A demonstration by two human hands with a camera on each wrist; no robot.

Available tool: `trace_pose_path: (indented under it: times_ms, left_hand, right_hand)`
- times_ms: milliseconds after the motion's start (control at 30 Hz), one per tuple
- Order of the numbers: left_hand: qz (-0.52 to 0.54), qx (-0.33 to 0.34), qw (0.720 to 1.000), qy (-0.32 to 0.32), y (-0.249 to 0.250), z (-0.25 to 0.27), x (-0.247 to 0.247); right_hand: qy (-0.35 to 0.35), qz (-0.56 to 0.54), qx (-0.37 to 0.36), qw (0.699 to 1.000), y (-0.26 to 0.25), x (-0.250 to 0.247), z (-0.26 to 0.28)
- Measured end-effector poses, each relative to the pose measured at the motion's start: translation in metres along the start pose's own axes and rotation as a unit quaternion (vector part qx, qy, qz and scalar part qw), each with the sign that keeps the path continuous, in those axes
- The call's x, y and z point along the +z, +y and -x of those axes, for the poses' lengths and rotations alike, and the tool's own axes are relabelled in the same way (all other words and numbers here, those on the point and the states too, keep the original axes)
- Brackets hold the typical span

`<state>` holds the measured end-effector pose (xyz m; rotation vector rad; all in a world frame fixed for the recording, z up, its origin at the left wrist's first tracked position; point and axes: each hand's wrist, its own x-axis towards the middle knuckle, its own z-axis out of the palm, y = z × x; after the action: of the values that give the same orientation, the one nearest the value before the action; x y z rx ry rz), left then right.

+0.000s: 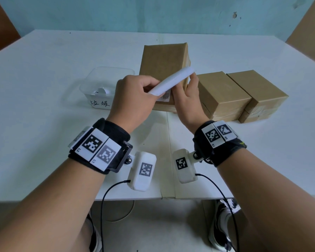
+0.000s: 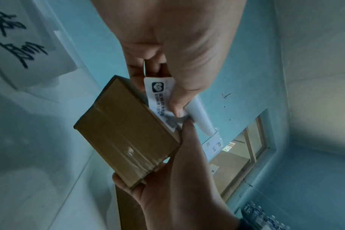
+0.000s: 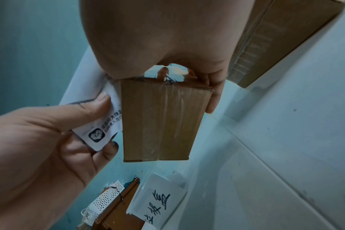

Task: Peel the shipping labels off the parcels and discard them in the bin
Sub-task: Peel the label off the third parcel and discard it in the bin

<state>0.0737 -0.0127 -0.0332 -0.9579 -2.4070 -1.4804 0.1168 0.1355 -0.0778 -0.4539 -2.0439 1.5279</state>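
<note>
A tall brown parcel stands at the middle of the white table. My right hand grips its near end, thumb on one side and fingers on the other. My left hand pinches the white shipping label, which curls up and away from the parcel's top face. Its lower end with printed codes still lies on the cardboard. The left wrist view shows the thumb pressed on the printed side of the label. The clear plastic bin sits left of the parcel with crumpled paper inside.
Two more brown parcels lie side by side to the right of the held one. The bin carries a handwritten paper tag. Brown boards lean at both far corners of the table.
</note>
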Motion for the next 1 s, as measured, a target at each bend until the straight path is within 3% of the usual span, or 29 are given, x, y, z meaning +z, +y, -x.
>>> trace_pose_path:
  times_ms: [467,767,867,1000]
  left_hand:
    - [0.046,0.014,0.999,-0.021,0.001,0.000,-0.002]
    - [0.045,0.061,0.997,-0.020,0.006,0.004,-0.002]
    - [0.019,0.079,0.997,0.007,0.001,0.004,0.002]
    - [-0.099,0.114,0.985,0.082,-0.008,0.005,0.011]
  right_hand:
    - [-0.011,-0.028,0.042,0.999,0.004,0.001,-0.002]
    - [-0.013,-0.016,0.073,0.997,-0.004,-0.007,-0.003]
    - [-0.008,-0.016,0.077,0.997,-0.008,-0.008,0.000]
    - [-0.034,0.011,0.044,0.998,-0.014,-0.008,0.004]
